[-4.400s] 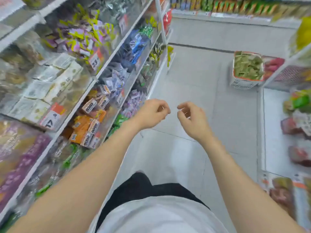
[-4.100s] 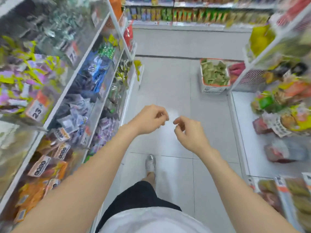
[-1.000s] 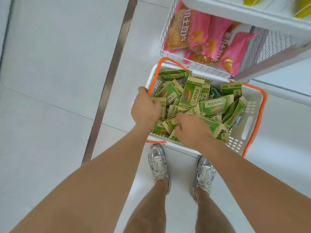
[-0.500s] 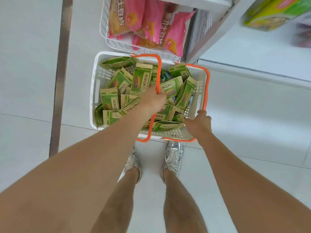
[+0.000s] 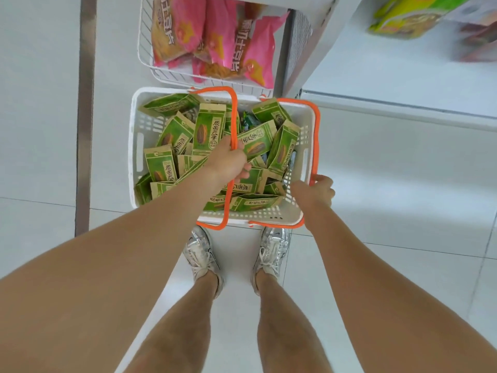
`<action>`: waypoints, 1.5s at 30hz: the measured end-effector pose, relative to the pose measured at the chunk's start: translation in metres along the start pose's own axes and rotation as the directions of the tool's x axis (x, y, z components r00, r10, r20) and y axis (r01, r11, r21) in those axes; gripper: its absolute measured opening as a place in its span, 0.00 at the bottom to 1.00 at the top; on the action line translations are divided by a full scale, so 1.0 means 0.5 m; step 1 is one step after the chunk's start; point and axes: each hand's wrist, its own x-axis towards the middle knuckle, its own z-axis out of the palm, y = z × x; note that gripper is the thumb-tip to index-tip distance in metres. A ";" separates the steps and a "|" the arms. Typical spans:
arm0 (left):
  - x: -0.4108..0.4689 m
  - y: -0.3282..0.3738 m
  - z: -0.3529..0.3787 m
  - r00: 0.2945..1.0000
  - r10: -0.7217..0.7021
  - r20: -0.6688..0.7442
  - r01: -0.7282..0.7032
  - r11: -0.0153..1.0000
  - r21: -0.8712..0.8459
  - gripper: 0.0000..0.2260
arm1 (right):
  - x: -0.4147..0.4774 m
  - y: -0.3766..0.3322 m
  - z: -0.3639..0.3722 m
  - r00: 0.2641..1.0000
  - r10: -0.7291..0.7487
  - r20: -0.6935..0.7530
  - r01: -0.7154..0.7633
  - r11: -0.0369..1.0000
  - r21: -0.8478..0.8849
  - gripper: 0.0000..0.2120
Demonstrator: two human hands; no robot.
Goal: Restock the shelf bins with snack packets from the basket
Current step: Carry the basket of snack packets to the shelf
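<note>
Left hand point(image 5: 228, 161) curled round left orange handle point(image 5: 235, 111), right hand point(image 5: 317, 193) round right orange handle point(image 5: 318, 125) — white basket point(image 5: 133, 135) of green packets point(image 5: 208, 130).

Pale tiled floor point(image 5: 403, 211) with thin grout lines. A brushed metal strip point(image 5: 86, 117) runs along the floor at left, from the top edge downward. A white wire bin point(image 5: 209, 83) sits at top centre, holding pink snack bags point(image 5: 228, 41) and an orange-fronted bag point(image 5: 172, 30) at its left side. Just right of the bin rises a white shelving upright point(image 5: 312, 41); its white bottom shelf point(image 5: 403, 63) extends rightward. A yellow-green package point(image 5: 408, 14) lies on that shelf at the top edge, a blurred dark-red pack point(image 5: 481, 41) at far right. Two silver-white laced sneakers point(image 5: 201, 254) stand side by side at centre.
</note>
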 end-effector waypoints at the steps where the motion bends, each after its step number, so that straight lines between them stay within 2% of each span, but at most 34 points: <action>1: -0.005 0.003 -0.005 1.000 -0.015 -0.001 0.015 1.000 -0.013 0.13 | -0.011 -0.002 -0.006 0.999 -0.009 -0.034 0.010 1.000 0.015 0.29; 4: -0.020 0.011 -0.025 0.998 -0.065 0.009 0.066 0.995 -0.077 0.17 | -0.068 -0.015 -0.002 0.993 -0.114 -0.004 0.114 0.988 0.103 0.18; 6: -0.032 0.019 -0.037 0.994 -0.112 0.003 0.111 0.986 -0.126 0.19 | -0.125 -0.028 0.025 0.966 -0.248 0.067 0.240 0.964 0.115 0.16; 8: -0.043 0.025 -0.047 0.990 -0.141 -0.030 0.135 0.980 -0.145 0.19 | -0.190 -0.044 0.067 0.899 -0.375 0.226 0.356 0.926 0.122 0.16; 10: -0.048 0.029 -0.058 0.986 -0.158 -0.045 0.150 0.978 -0.143 0.19 | -0.241 -0.058 0.114 0.824 -0.402 0.399 0.391 0.914 0.111 0.16; 13: -0.052 0.021 -0.081 0.985 -0.169 0.016 0.169 0.966 -0.194 0.22 | -0.275 -0.068 0.172 0.818 -0.290 0.498 0.265 0.957 0.121 0.12; 16: -0.057 -0.001 -0.101 0.987 -0.126 0.096 0.145 0.964 -0.223 0.26 | -0.266 -0.069 0.201 0.847 -0.200 0.493 0.114 0.973 0.200 0.09; 19: -0.062 -0.014 -0.105 0.991 -0.081 0.107 0.111 0.945 -0.308 0.25 | -0.262 -0.070 0.193 0.854 -0.150 0.498 -0.018 0.948 0.316 0.12; 21: -0.071 -0.009 -0.103 0.993 -0.070 0.097 0.101 0.924 -0.369 0.21 | -0.265 -0.064 0.181 0.853 -0.151 0.500 -0.046 0.932 0.359 0.14; 24: -0.107 0.014 -0.086 0.988 -0.045 0.149 0.094 0.933 -0.348 0.16 | -0.284 -0.050 0.145 0.872 -0.185 0.454 -0.036 0.899 0.436 0.13; 26: -0.144 0.043 -0.065 0.980 -0.033 0.197 0.089 0.955 -0.283 0.14 | -0.298 -0.042 0.100 0.880 -0.179 0.440 -0.058 0.879 0.474 0.18; 29: -0.225 0.097 -0.023 0.976 -0.036 0.213 0.076 0.981 -0.181 0.18 | -0.351 -0.024 -0.010 0.875 -0.190 0.446 -0.088 0.842 0.533 0.25; 34: -0.412 0.199 0.087 0.983 -0.040 0.180 0.071 0.982 -0.172 0.18 | -0.500 0.008 -0.207 0.843 -0.191 0.503 -0.184 0.776 0.603 0.26; 38: -0.584 0.290 0.217 0.980 -0.052 0.194 0.082 0.985 -0.152 0.15 | -0.590 0.075 -0.407 0.862 -0.153 0.483 -0.250 0.701 0.668 0.34; 45: -0.875 0.362 0.526 0.955 -0.081 0.284 0.044 0.990 0.136 0.22 | -0.704 0.267 -0.745 0.920 -0.067 0.385 -0.272 0.597 0.754 0.36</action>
